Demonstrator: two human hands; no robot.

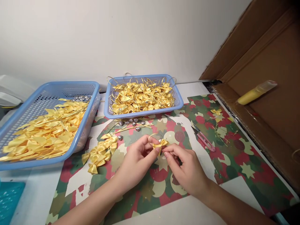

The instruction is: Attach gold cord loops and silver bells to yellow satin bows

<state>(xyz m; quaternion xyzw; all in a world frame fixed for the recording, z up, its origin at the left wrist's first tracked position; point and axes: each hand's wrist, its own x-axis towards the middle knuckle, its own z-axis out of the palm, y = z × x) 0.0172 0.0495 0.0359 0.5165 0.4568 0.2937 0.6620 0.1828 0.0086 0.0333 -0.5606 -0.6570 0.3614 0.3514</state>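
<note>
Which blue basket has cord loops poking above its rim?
The right-hand basket, against the wall: gold cord loops arch over its rim. In the left basket, the visible cords lie across yellow bows.

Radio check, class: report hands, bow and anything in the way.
Left hand: gripping small shiny yellow ribbon bow. Right hand: close beside it, grip unclear. Nothing seen blocking; slim pink-handled snips lie off right.
</note>
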